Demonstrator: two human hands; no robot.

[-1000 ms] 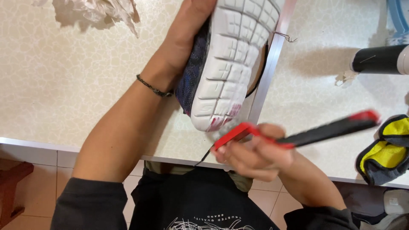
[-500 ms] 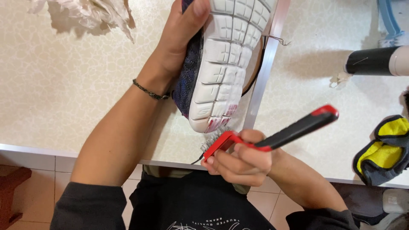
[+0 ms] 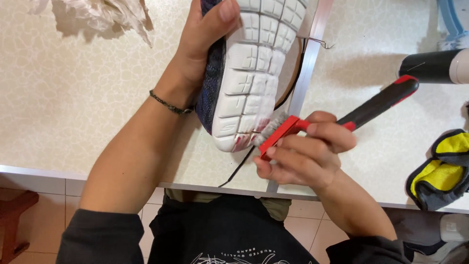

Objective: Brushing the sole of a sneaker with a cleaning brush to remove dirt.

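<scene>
Two hands are busy over the pale counter (image 3: 73,98). The left hand (image 3: 202,41) has its grip tight on a dark blue shoe (image 3: 244,68), held up with its white bumpy sole facing us. The right hand (image 3: 300,156) has its grip closed on a red and black brush (image 3: 342,117), whose bristles touch the pink-stained end of the sole. A yellow and grey cloth (image 3: 439,171) lies near the right edge.

The scene is evenly and brightly lit from above. Soft shadows are cast on the table (image 3: 73,98) below the crumpled paper (image 3: 105,14) at upper left and left of the dark cylinder (image 3: 430,66) at upper right. Focus is sharp centrally; slight blur is seen at the frame's edges. No glare is noted.
</scene>
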